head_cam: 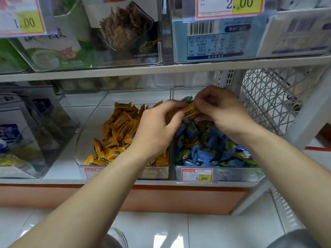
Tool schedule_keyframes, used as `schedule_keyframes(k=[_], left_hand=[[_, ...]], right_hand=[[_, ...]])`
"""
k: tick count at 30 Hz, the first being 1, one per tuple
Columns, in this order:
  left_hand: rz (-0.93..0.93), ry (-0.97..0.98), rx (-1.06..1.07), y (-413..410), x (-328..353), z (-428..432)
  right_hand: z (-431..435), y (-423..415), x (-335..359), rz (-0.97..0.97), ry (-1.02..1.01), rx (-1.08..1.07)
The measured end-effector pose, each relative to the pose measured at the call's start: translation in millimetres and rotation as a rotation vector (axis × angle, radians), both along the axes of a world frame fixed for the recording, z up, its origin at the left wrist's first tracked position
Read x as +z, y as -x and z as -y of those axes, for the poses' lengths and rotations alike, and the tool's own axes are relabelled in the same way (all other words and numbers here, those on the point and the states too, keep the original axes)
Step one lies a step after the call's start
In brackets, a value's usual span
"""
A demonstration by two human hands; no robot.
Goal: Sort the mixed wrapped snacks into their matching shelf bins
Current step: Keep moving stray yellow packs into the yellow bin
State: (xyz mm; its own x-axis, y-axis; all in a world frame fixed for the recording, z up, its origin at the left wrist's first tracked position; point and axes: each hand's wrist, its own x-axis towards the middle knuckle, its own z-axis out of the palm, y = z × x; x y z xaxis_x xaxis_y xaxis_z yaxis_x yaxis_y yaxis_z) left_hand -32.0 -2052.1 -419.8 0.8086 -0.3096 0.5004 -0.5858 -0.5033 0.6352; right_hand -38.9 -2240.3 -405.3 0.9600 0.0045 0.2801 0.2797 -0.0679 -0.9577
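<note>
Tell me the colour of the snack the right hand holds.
The snack is orange-yellow with dark print; head view.

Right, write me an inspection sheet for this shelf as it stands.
Surface: white lower shelf, carrying clear bins.
Job's things: orange snack bin holds orange-wrapped snacks; blue snack bin holds blue and green wrapped snacks; a stray orange snack is held above the blue snack bin.
Clutter: price tag on the blue snack bin's front; clear bin of boxes at far left.
Grippers: left hand and right hand both pinch the stray orange snack.
Cables: nothing seen.
Surroundings: upper shelf bins of boxed goods, white mesh basket at right, tiled floor below.
</note>
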Motion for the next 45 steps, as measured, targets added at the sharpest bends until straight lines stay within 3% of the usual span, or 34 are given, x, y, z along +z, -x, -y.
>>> schedule_keyframes(k=[2,3,7,10,14,18,31,39,42,45], left_hand=[[0.025,-0.025,0.108,-4,3,-8],[0.026,-0.073,0.189,-8,3,-16],[-0.103,-0.329,0.422,-20,-4,-48],[-0.206,-0.259,0.315,-16,-13,-45],[-0.286,-0.374,0.135,-2,-29,-26],[-0.257,-0.406,0.120,1,-32,-26],[-0.323,-0.397,0.045,0,-26,-33],[-0.329,-0.315,0.050,-2,-26,-34],[-0.207,-0.229,0.140,-4,-22,-30],[-0.072,-0.200,0.146,-3,-17,-19]], right_hand=[[-1,-1,-3,-0.072,-0.046,0.008],[-1,-3,-8,-0.106,0.037,-0.016],[-6,-10,-38,-0.218,0.917,0.071],[-10,-18,-50,-0.346,1.242,0.165],[-2,-31,-48,-0.445,1.331,0.216],[1,-38,-53,-0.536,1.310,0.271],[0,-39,-57,-0.509,1.240,0.371],[21,-27,-41,-0.253,0.805,0.130],[23,-22,-34,-0.164,0.696,-0.001],[18,-13,-26,-0.186,0.385,-0.012]])
